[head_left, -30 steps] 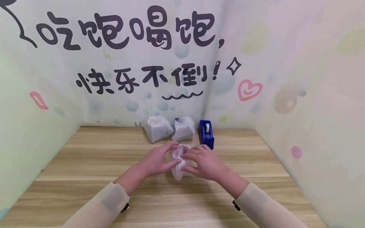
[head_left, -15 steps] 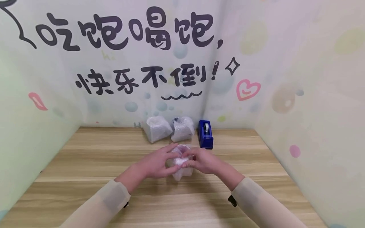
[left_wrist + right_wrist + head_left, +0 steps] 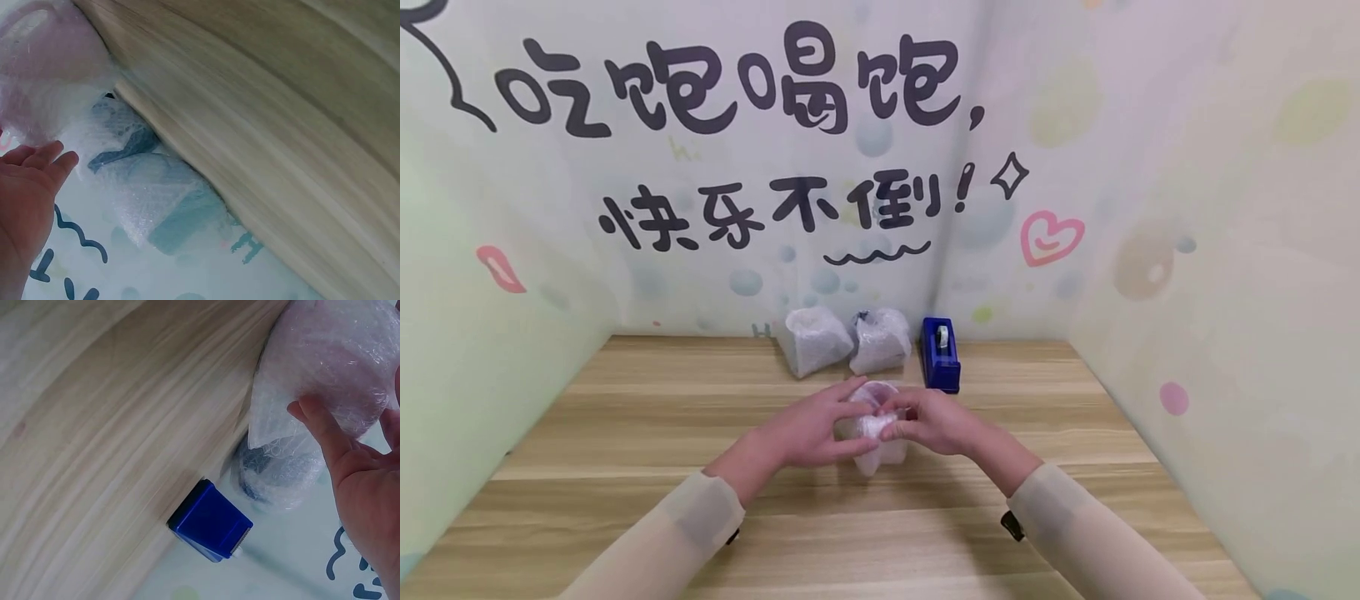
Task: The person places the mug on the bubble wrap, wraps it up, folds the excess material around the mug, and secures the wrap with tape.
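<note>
Between my hands, on the wooden table, stands a pinkish cup wrapped in bubble wrap [image 3: 892, 453]; its pink shows through the wrap [image 3: 59, 69] in the left wrist view. My left hand [image 3: 811, 427] holds it from the left, thumb on the near side and fingers towards the back. From the right, my right hand [image 3: 942, 422] pinches the bubble wrap near the cup's top between thumb and fingers. The right wrist view shows fingers of the right hand [image 3: 369, 487] against the wrap. Part of the cup is hidden behind the hands.
Two more bubble-wrapped items stand behind the hands, a whitish bundle [image 3: 817, 343] and one with dark blue showing [image 3: 882, 342]. A blue tape dispenser [image 3: 941, 357] is to their right. Printed fabric walls [image 3: 737, 275] enclose the table [image 3: 647, 417] at the back and sides.
My right hand's fingers have drawn in from being spread over the cup to pinching the wrap near its top. The left hand stays around the cup. Little has moved in the last half second.
</note>
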`<state>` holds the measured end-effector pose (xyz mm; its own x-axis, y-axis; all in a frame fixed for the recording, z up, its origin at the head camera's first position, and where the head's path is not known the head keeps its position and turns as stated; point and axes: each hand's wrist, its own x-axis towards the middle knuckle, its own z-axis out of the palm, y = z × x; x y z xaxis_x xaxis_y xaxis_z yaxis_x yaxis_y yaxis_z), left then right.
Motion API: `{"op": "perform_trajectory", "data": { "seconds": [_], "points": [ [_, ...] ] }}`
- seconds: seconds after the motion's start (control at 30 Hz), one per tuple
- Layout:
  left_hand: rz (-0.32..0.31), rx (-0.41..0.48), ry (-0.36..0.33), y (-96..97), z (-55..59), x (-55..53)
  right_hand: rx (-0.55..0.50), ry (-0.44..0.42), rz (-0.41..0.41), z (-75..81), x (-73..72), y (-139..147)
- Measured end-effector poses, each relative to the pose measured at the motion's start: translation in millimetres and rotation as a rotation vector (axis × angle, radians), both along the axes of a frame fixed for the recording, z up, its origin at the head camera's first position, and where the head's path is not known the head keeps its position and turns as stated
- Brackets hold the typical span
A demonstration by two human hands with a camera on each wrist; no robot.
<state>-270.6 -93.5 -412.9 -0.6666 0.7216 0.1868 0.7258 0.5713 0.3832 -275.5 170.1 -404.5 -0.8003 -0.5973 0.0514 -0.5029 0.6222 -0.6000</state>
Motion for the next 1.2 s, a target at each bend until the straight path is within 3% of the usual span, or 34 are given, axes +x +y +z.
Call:
{"op": "perform_trajectory", "data": {
  "seconds": [0.23, 0.3, 0.37, 0.53, 0.7, 1.0, 1.2],
  "points": [
    [-0.015, 0.036, 0.07, 1.3, -3.7, -2.3, -0.04, -0.014, 0.04, 2.6, -4.5, 5],
    [-0.005, 0.031, 0.072, 1.4, -4.3, -2.4, -0.04, -0.011, 0.013, 6.4, -10.0, 11],
    [0.007, 0.025, 0.063, 1.5, -4.5, -2.1, -0.033, 0.019, -0.063, 11.1, -19.4, 19],
    [0.025, 0.032, 0.056, 2.2, -3.9, -0.4, 0.024, 0.1, -0.362, 23.1, -51.8, 44],
    [0.029, 0.038, 0.057, 3.2, -3.8, 1.0, 0.155, 0.098, -0.475, 20.4, -77.8, 63],
    [0.029, 0.047, 0.053, 3.0, -5.1, 0.1, 0.129, -0.067, -0.568, 0.6, -101.2, 70],
    [0.024, 0.05, 0.068, 1.5, -7.8, -1.7, -0.032, -0.225, -0.673, -8.6, -104.4, 68]
  ]
}}
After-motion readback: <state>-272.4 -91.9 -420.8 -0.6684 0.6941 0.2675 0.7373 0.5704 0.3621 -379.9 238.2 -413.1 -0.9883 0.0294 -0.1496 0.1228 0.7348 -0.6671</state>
